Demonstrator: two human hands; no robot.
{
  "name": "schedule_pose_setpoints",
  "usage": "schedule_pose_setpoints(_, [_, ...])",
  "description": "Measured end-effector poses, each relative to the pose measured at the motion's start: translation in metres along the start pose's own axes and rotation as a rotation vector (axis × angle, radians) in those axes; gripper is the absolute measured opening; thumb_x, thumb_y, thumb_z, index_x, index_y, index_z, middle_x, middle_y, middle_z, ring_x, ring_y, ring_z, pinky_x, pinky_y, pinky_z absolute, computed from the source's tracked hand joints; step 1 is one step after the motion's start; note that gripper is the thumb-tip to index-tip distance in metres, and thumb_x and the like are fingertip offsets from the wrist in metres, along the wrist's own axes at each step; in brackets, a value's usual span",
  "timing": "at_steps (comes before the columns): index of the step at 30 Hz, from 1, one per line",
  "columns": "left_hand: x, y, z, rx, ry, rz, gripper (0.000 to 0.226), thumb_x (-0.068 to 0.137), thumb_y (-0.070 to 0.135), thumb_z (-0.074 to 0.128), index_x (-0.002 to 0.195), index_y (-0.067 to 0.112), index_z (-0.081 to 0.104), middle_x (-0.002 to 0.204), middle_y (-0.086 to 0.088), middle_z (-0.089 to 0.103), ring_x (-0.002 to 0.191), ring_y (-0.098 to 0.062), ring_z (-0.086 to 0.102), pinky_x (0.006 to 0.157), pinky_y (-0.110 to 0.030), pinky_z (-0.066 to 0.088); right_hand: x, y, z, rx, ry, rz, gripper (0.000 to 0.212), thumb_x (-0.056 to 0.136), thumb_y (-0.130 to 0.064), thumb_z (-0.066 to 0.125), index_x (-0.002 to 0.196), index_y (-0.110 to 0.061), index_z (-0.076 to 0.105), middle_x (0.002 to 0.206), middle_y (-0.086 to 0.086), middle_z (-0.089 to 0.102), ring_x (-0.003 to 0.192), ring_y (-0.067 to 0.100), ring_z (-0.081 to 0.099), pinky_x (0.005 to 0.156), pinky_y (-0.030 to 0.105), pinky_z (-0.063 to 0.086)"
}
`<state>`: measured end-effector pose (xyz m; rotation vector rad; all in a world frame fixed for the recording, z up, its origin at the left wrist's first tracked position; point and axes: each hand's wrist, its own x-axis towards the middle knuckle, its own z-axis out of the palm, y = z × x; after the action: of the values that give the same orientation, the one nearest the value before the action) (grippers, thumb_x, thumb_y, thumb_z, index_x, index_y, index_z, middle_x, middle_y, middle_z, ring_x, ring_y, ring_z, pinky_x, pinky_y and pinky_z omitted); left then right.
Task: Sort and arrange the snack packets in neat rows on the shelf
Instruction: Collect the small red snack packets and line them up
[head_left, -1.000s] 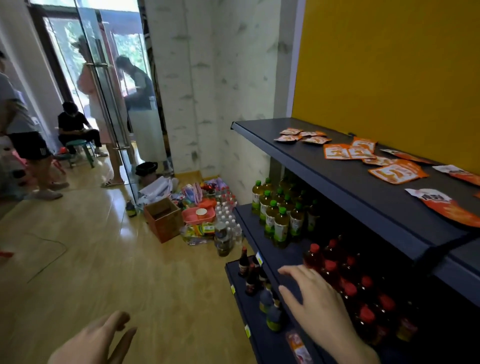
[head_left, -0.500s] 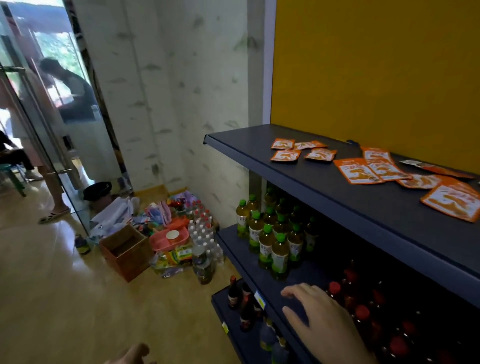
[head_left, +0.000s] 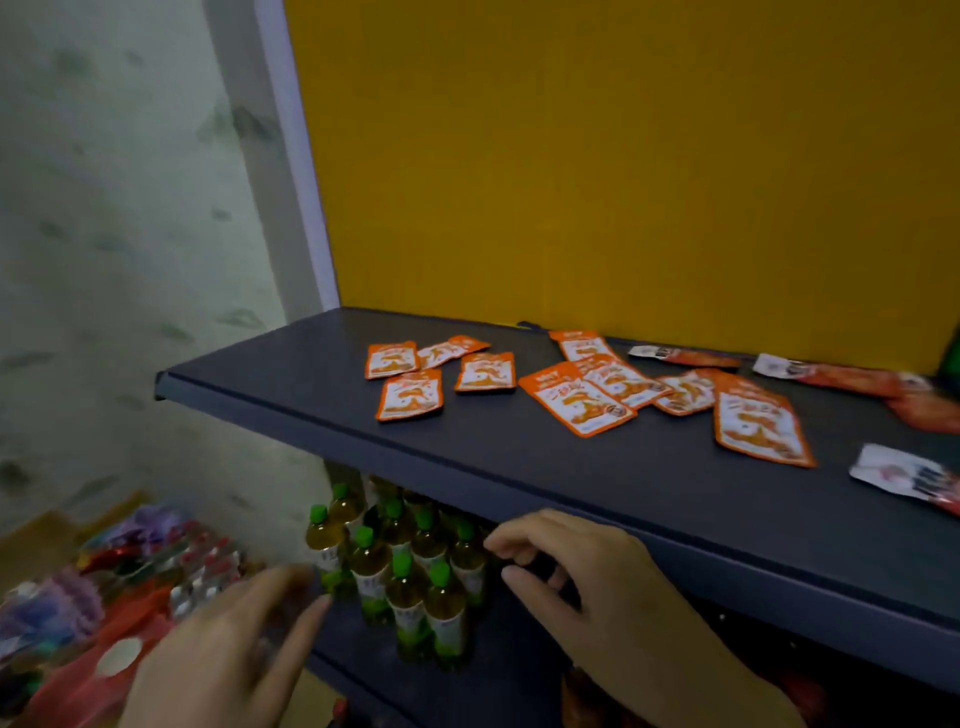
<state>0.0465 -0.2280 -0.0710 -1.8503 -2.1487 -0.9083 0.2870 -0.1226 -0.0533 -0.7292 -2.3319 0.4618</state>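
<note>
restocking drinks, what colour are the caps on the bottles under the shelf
Green plastic caps, head view.

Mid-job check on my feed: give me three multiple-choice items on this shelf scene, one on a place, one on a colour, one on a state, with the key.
1. Where do the orange snack packets lie?
A. spread loosely on the top shelf
B. on the floor
C. in a basket

2. What colour are the caps on the bottles under that shelf?
A. blue
B. green
C. yellow

3. What do the left hand and the right hand hold?
A. a packet each
B. one bottle, in the right
C. nothing

Key:
1 A, because the packets lie flat and unevenly on the dark shelf in front of the yellow panel.
2 B, because every cap in view is bright green.
3 C, because both hands are below the shelf's front edge with nothing in their fingers.
</note>
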Motion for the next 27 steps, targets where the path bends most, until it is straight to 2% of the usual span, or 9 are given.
schedule_pose_setpoints(3, [0.044, 0.014, 0.007, -0.057, 0.001, 0.159, 0.048, 0.083, 0.071, 0.022, 0.092, 0.038, 0.055, 0.068, 0.021, 0.063, 0.072, 0.001, 0.057, 0.063, -0.016, 0.045, -0.001, -0.008, -0.032, -0.027, 0.032, 0.061, 0.022, 0.087, -0.035, 0.05, 0.106, -0.038, 0.059, 0.099, -0.025, 0.06, 0.091, -0.007, 0.058, 0.072, 0.004, 0.041])
schedule_pose_setpoints(8, [0.096, 0.042, 0.02, -0.183, -0.04, 0.415, 0.04, 0.081, 0.067, 0.034, 0.09, 0.037, 0.058, 0.079, 0.026, 0.06, 0.08, 0.001, 0.055, 0.061, -0.02, 0.046, -0.018, -0.003, -0.118, -0.273, 0.262, 0.204, 0.02, 0.085, -0.023, 0.058, 0.097, -0.038, 0.061, 0.098, -0.028, 0.062, 0.094, -0.008, 0.058, 0.08, 0.006, 0.043])
schedule_pose_setpoints(10, [0.111, 0.054, 0.026, -0.202, -0.067, 0.499, 0.031, 0.077, 0.057, 0.041, 0.092, 0.037, 0.059, 0.078, 0.024, 0.061, 0.08, 0.0, 0.055, 0.056, -0.021, 0.051, -0.029, 0.02, -0.154, -0.396, 0.292, 0.338, 0.029, 0.087, -0.012, 0.061, 0.093, -0.04, 0.058, 0.098, -0.027, 0.061, 0.094, -0.008, 0.058, 0.081, 0.009, 0.045])
schedule_pose_setpoints(12, [0.124, 0.069, 0.031, -0.203, -0.102, 0.568, 0.033, 0.077, 0.052, 0.04, 0.093, 0.033, 0.062, 0.077, 0.019, 0.064, 0.071, -0.001, 0.059, 0.055, -0.03, 0.055, -0.042, 0.051, -0.188, -0.422, 0.236, 0.565, 0.03, 0.086, -0.007, 0.062, 0.096, -0.035, 0.059, 0.101, -0.015, 0.065, 0.095, 0.0, 0.062, 0.089, 0.021, 0.048])
schedule_pose_setpoints(14, [0.136, 0.085, 0.037, -0.178, -0.124, 0.64, 0.037, 0.078, 0.051, 0.04, 0.092, 0.028, 0.064, 0.078, 0.014, 0.067, 0.068, -0.009, 0.065, 0.054, -0.03, 0.051, -0.056, 0.08, -0.211, -0.509, 0.136, 0.767, 0.023, 0.085, -0.016, 0.064, 0.106, -0.024, 0.062, 0.111, -0.002, 0.066, 0.103, 0.012, 0.062, 0.093, 0.026, 0.046])
schedule_pose_setpoints(18, [0.159, 0.121, 0.051, -0.299, -0.19, 0.689, 0.038, 0.076, 0.054, 0.039, 0.089, 0.028, 0.064, 0.077, 0.016, 0.066, 0.069, -0.006, 0.063, 0.059, -0.029, 0.048, -0.078, 0.101, -0.219, -0.497, -0.062, 1.057, 0.062, 0.077, -0.049, 0.064, 0.128, -0.017, 0.052, 0.124, -0.006, 0.056, 0.111, 0.012, 0.054, 0.097, 0.025, 0.041])
schedule_pose_setpoints(21, [0.178, 0.156, 0.063, -0.451, -0.263, 0.668, 0.022, 0.084, 0.042, 0.051, 0.088, 0.025, 0.065, 0.079, 0.013, 0.066, 0.075, -0.006, 0.06, 0.066, -0.023, 0.047, -0.086, 0.107, -0.217, -0.441, -0.152, 1.059, 0.066, 0.073, -0.054, 0.064, 0.129, -0.022, 0.049, 0.129, -0.005, 0.048, 0.116, 0.011, 0.047, 0.104, 0.028, 0.038])
schedule_pose_setpoints(24, [0.207, 0.192, 0.084, -0.424, -0.313, 0.638, 0.016, 0.092, 0.023, 0.052, 0.096, 0.017, 0.066, 0.088, 0.005, 0.064, 0.081, -0.01, 0.057, 0.065, -0.021, 0.04, -0.088, 0.112, -0.219, -0.377, -0.125, 1.046, 0.052, 0.073, -0.05, 0.067, 0.116, -0.029, 0.048, 0.12, -0.005, 0.051, 0.106, 0.01, 0.051, 0.092, 0.025, 0.044])
schedule_pose_setpoints(27, [0.24, 0.219, 0.109, -0.34, -0.35, 0.532, 0.022, 0.094, 0.022, 0.048, 0.103, 0.01, 0.065, 0.094, -0.002, 0.06, 0.087, -0.016, 0.053, 0.072, -0.026, 0.039, -0.085, 0.118, -0.226, -0.287, -0.168, 1.059, 0.058, 0.064, -0.06, 0.068, 0.109, -0.031, 0.045, 0.115, -0.008, 0.053, 0.103, 0.01, 0.054, 0.087, 0.025, 0.047])
